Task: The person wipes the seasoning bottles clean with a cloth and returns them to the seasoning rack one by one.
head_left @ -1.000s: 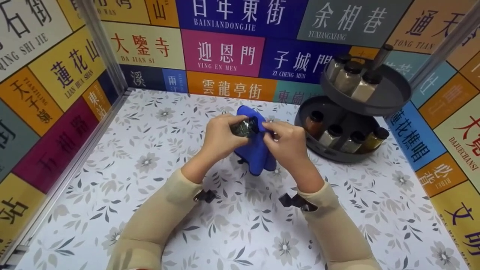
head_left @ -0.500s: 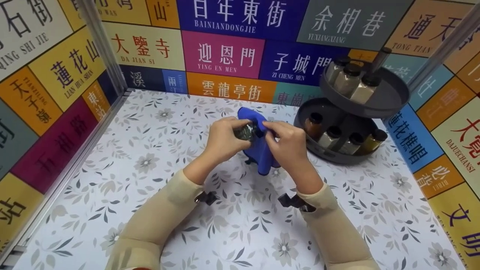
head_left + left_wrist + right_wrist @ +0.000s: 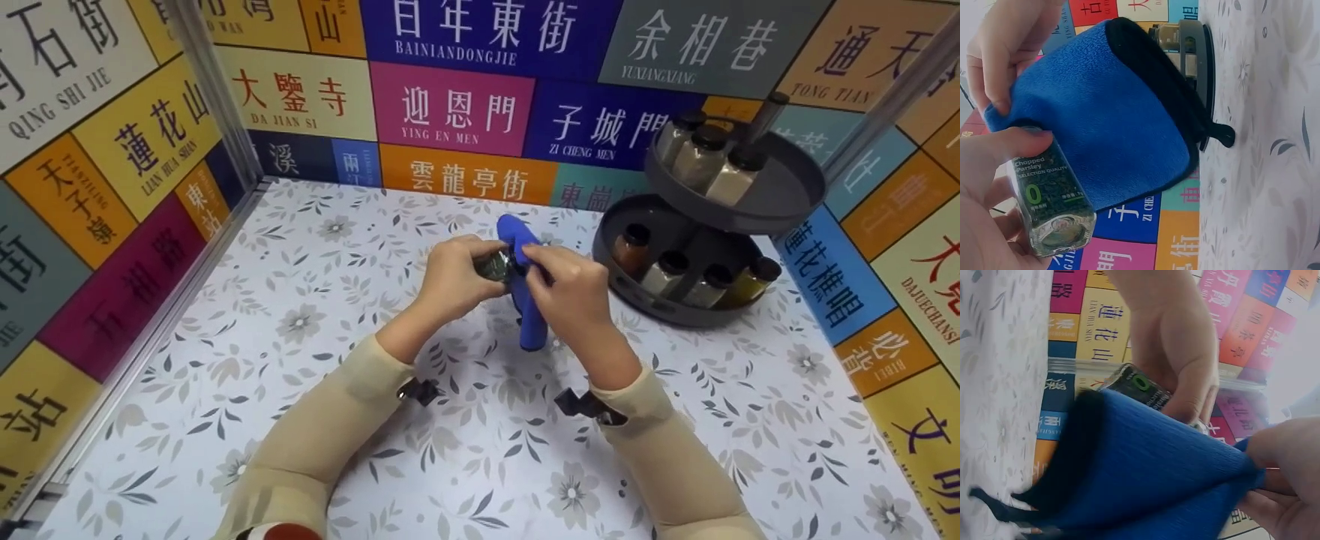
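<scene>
While the left hand (image 3: 454, 277) grips a small glass jar (image 3: 1053, 194), thumb near its dark cap and fingers curled round the far side, the right hand (image 3: 577, 289) pinches a blue cloth (image 3: 1112, 118) between thumb and fingertips. Both hands work above the table, just to the left of the two-tier stand (image 3: 694, 316), nearer the person than its lower tier's back edge. The jar, farther from the stand than the cloth, is tilted with its cap end toward it; its label reads "Chopped Parsley" and dark green flakes show through the glass. Between jar and stand, the cloth hangs down from the pinch, dark edging along its border and a dark loop (image 3: 1223, 135) at one corner; fingers partly hide where it meets the cap. On the stand's upper tier are three dark-capped jars (image 3: 701, 161) of pale contents, and on its lower tier four more jars (image 3: 664, 276), one reddish brown, one yellowish. Under the stand spreads a floral tabletop (image 3: 450, 465), and behind it rises a wall of coloured lettered panels (image 3: 450, 105).
</scene>
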The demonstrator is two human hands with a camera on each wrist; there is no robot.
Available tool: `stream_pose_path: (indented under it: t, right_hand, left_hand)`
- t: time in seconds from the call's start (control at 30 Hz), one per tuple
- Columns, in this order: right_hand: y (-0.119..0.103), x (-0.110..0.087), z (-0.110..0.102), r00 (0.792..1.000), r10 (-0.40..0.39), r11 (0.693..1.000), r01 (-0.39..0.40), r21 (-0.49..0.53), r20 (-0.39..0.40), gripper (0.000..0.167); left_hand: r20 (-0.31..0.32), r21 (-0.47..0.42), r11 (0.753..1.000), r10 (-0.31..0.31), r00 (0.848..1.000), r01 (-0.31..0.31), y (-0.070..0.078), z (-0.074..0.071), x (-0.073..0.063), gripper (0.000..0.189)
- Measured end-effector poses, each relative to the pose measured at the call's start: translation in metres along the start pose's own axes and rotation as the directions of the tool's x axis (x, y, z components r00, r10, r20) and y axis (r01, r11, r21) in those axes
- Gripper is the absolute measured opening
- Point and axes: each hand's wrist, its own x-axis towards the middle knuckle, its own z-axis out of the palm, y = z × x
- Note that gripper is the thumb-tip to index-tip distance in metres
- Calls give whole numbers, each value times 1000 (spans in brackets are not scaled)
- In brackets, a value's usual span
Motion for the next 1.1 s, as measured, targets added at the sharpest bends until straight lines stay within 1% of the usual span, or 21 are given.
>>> stream_pose_path:
  t: [0.1,0.2,0.27,0.4,0.5,0.6,0.7,0.77,0.83,0.93,1.03,1.1]
  right_hand:
    - [3,-2,6,1000,24,1000,-24,1,-2,20]
    - [8,-2,11,996,86,996,-86,8,13,20]
    - [9,-1,11,994,109,994,-109,8,26,19]
    - [6,0,6,995,86,996,-86,-9,56,18]
    - [1,0,1,993,78,997,-76,-27,86,18]
    - [-4,-1,-2,989,82,996,-77,-41,120,18]
    - [-3,-2,-3,987,74,997,-69,-38,143,20]
    - [0,-2,-3,988,66,998,-63,-23,142,21]
    - [6,-2,-2,989,67,998,-67,-6,133,22]
    - [15,0,-1,988,107,994,-110,18,116,21]
    - [21,1,-2,979,163,984,-170,53,122,19]
    - [22,2,-5,976,175,981,-185,65,128,19]
  left_hand:
    - [15,1,1000,11,1000,-11,-3,0,0,53]
    - [-5,-11,1000,-6,1000,5,-6,-3,-1,54]
    - [-18,-37,999,-24,1000,23,-7,-6,-1,55]
    - [-36,-83,996,-46,998,43,-6,-9,-1,56]
    - [-41,-72,997,-43,998,40,-5,-8,-1,55]
    - [-17,-33,999,-37,999,36,-5,-4,-2,50]
    - [27,5,1000,-30,999,30,-4,-1,-2,49]
    - [47,22,999,-26,999,25,-4,2,-1,50]
    - [54,33,999,-23,998,21,-3,3,0,50]
    - [46,-2,998,-56,997,56,0,3,1,50]
    - [32,-65,993,-98,995,100,4,0,0,51]
    - [21,-93,990,-105,994,106,7,-2,-1,53]
